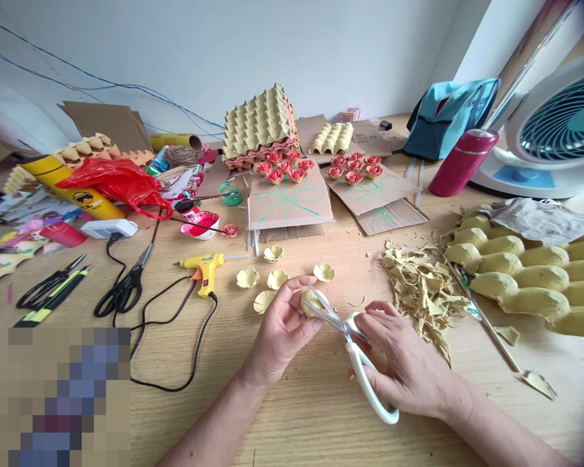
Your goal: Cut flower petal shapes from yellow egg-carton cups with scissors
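Between the fingers and thumb of my left hand [285,324] is a small yellowish egg carton cup [309,301]. My right hand [396,357] grips white-handled scissors [372,389], their blades parted and reaching over the cup. Whether the blades bite into the cup's edge I cannot tell. Just beyond my left hand lie several cut, petal-edged cups, among them a single cup [324,272] and a flower-shaped cup [248,278]. A heap of pale carton scraps [416,292] lies to the right of the scissors.
A yellow glue gun [204,269] with a black cord lies left. Red paper flowers [285,167] stand on cardboard [292,207] farther back. Egg trays [530,266], a pink bottle [462,162] and a fan [540,143] are right. Black scissors [126,285] and a red paint bowl [199,224] sit left.
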Tool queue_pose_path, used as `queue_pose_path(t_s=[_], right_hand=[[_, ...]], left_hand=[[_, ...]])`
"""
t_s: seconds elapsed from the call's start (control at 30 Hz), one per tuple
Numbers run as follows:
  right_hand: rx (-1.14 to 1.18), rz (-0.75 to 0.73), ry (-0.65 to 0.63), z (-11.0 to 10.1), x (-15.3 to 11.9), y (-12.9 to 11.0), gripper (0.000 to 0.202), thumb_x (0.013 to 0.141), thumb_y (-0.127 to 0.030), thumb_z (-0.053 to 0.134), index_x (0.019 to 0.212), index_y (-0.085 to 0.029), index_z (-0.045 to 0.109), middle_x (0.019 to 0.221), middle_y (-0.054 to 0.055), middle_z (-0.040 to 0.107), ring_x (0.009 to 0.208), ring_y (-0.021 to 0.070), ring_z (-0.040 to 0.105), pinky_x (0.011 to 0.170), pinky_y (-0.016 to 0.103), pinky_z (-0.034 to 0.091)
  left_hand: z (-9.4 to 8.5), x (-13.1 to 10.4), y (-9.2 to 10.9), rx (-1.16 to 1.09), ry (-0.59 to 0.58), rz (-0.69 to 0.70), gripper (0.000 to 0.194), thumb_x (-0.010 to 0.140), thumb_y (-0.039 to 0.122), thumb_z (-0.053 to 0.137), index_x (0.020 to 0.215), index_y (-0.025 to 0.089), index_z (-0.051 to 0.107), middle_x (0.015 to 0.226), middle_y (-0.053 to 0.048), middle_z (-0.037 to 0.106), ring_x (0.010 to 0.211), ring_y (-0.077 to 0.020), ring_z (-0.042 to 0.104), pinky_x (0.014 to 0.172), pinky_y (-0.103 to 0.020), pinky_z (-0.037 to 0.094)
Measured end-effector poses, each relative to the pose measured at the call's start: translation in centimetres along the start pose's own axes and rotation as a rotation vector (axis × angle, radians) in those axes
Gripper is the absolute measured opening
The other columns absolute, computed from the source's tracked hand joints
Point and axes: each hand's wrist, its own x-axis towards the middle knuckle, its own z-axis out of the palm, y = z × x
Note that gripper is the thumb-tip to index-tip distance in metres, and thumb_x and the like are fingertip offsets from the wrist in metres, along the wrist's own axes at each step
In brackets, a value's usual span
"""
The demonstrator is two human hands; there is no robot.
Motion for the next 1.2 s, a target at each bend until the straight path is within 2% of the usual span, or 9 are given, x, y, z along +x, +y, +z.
queue_pose_path(t_s=[0.23,0.47,0.57,0.67,0.77,0.87,0.97,1.07,1.2], right_hand=[[0.011,0.002,0.001,0.1,-0.1,0.1,0.026,0.095,-0.035,0.053,0.080,-0.024,0.036,0.075,-0.003,0.050,0.069,0.0172,0.046,0.083,0.039,0.037],[0.103,0.023,0.059,0.4,-0.3,0.6,0.028,0.099,-0.030,0.052,0.076,-0.023,0.039,0.068,-0.003,0.049,0.065,0.0158,0.044,0.072,0.033,0.038],[0.261,0.172,0.118,0.5,-0.3,0.8,0.024,0.097,-0.031,0.057,0.078,-0.022,0.047,0.075,0.000,0.056,0.071,0.0169,0.050,0.070,0.031,0.040],[0.519,0.298,0.171,0.7,-0.1,0.8,0.016,0.094,-0.036,0.065,0.092,-0.023,0.057,0.084,0.000,0.061,0.079,0.0175,0.055,0.073,0.031,0.043],[0.835,0.316,0.202,0.8,0.3,0.3,0.023,0.091,-0.040,0.070,0.102,-0.024,0.056,0.087,-0.001,0.061,0.076,0.0150,0.054,0.068,0.027,0.044],[0.992,0.333,0.204,0.9,0.5,-0.1,0.029,0.088,-0.042,0.073,0.100,-0.025,0.053,0.079,-0.004,0.056,0.065,0.0112,0.048,0.057,0.023,0.041],[0.961,0.350,0.216,1.0,0.5,-0.2,0.029,0.088,-0.041,0.074,0.099,-0.024,0.054,0.080,-0.004,0.054,0.066,0.0111,0.048,0.058,0.022,0.042],[0.852,0.322,0.219,1.2,0.2,-0.1,0.024,0.089,-0.038,0.072,0.099,-0.024,0.054,0.085,-0.002,0.056,0.076,0.0141,0.054,0.068,0.026,0.048],[0.705,0.308,0.185,1.2,0.1,0.1,0.018,0.092,-0.035,0.066,0.098,-0.024,0.053,0.088,0.000,0.058,0.081,0.0169,0.056,0.072,0.029,0.048]], left_hand=[[-0.1,-0.1,0.2,-0.015,0.018,-0.028,0.046,0.084,0.018,0.079,0.123,0.027,0.058,0.088,0.003,0.062,0.081,-0.0090,0.055,0.080,-0.022,0.046],[-0.1,0.1,0.5,-0.017,0.032,-0.011,0.046,0.080,0.022,0.082,0.121,0.027,0.061,0.090,0.002,0.061,0.081,-0.0094,0.053,0.077,-0.021,0.044],[0.0,0.0,0.3,0.000,0.019,-0.023,0.044,0.081,0.021,0.080,0.121,0.027,0.060,0.089,0.003,0.060,0.081,-0.0088,0.052,0.078,-0.021,0.044],[0.4,-0.3,-0.4,0.036,-0.002,-0.038,0.043,0.082,0.019,0.078,0.120,0.026,0.060,0.090,0.003,0.059,0.083,-0.0090,0.054,0.080,-0.021,0.045],[0.9,-0.7,-1.1,0.137,-0.051,-0.062,0.042,0.085,0.018,0.075,0.122,0.026,0.057,0.104,-0.001,0.065,0.097,-0.0150,0.061,0.092,-0.029,0.047],[1.2,-1.0,-1.4,0.270,-0.103,-0.060,0.041,0.085,0.020,0.075,0.122,0.024,0.056,0.113,-0.006,0.067,0.106,-0.0209,0.062,0.097,-0.035,0.046],[1.2,-1.0,-1.3,0.251,-0.126,-0.067,0.045,0.084,0.028,0.078,0.123,0.023,0.056,0.111,-0.007,0.066,0.104,-0.0216,0.061,0.093,-0.035,0.047],[1.3,-0.8,-1.0,0.143,-0.086,-0.123,0.045,0.085,0.039,0.077,0.122,0.021,0.060,0.097,-0.005,0.062,0.093,-0.0186,0.059,0.081,-0.030,0.047],[1.2,-0.5,-0.9,0.078,-0.036,-0.206,0.037,0.081,0.032,0.079,0.113,0.020,0.064,0.086,-0.001,0.059,0.078,-0.0134,0.055,0.072,-0.026,0.044]])
